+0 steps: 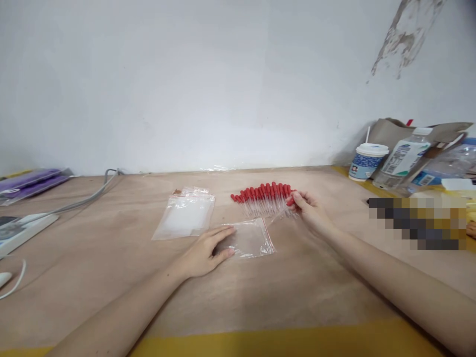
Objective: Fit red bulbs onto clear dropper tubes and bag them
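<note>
My left hand lies on the left end of a clear zip bag, fingers stretched out and thumb apart. The bag is flat on the table, with its red-striped mouth facing right. My right hand is closed, pinching a dropper by its red rubber bulb. Its clear tube slants down and left, the tip close to the bag's mouth; whether it is inside I cannot tell. Just behind, several more droppers lie side by side, red bulbs toward the wall. A stack of zip bags rests to the left.
At the right stand a paper cup with a straw and a tilted plastic bottle, near other wrappings. On the left are a power strip, a grey cable and purple packets. A wall closes off the back.
</note>
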A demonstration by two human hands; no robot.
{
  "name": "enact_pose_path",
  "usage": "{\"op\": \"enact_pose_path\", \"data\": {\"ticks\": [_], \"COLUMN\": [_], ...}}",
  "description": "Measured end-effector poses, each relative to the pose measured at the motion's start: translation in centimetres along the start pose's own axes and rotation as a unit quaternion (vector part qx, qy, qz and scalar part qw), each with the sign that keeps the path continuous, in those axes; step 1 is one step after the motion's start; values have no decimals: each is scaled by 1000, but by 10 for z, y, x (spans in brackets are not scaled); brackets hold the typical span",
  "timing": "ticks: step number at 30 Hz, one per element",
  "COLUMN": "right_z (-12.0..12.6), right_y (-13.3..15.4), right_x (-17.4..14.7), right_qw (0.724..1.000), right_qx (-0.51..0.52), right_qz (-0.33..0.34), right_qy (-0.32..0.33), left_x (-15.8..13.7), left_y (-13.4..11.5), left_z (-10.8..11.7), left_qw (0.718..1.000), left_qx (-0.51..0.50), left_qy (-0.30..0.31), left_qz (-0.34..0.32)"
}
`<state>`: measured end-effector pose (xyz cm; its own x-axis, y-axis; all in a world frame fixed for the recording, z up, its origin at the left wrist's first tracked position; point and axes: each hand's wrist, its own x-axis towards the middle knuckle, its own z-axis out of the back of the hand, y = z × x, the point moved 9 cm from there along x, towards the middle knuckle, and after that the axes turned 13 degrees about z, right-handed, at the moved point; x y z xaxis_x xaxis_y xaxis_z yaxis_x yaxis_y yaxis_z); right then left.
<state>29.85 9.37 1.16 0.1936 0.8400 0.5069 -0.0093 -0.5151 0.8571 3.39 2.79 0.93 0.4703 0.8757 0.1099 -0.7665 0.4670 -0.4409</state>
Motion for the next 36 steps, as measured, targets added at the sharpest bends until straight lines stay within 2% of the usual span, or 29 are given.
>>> {"op": "enact_pose_path", "data": {"ticks": [3,5,7,10,12,15,19,22,26,29,34,36], "right_z": [-3,-14,-29,-43,-48,-55,-62,-60,-50,-54,-64,-63], "right_y": [-17,-24,-26,-23,-21,-14,-3,0,-3,1,5,3], "right_x": [-24,-36,-46,-58,-62,-64,-62,-59,-55,-57,-62,-62], "right_qw": [996,988,976,962,957,954,955,947,940,939,955,953], "right_qx": [68,112,138,120,88,40,-24,-84,-120,-114,-113,-127], "right_qz": [-63,-108,-151,-184,-181,-142,-64,-37,-34,-15,-18,-27], "right_qy": [-8,16,69,162,210,261,290,307,317,323,272,273], "left_x": [2,2,2,2,3,5,7,8,8,8,8,8], "left_y": [-2,-3,-4,-5,-5,-9,-14,-15,-14,-11,-11,-12], "left_z": [0,0,1,1,1,1,1,2,2,2,2,4], "left_qw": [1000,1000,1000,1000,1000,999,999,999,999,999,998,998], "left_qx": [-4,-6,-10,-15,-18,-21,-7,0,-14,-25,-31,-33], "left_qy": [-2,-1,-2,-2,-2,-6,-9,-9,-13,-24,-34,-37], "left_qz": [2,-1,-3,-6,-9,-27,-42,-42,-44,-41,-46,-45]}}
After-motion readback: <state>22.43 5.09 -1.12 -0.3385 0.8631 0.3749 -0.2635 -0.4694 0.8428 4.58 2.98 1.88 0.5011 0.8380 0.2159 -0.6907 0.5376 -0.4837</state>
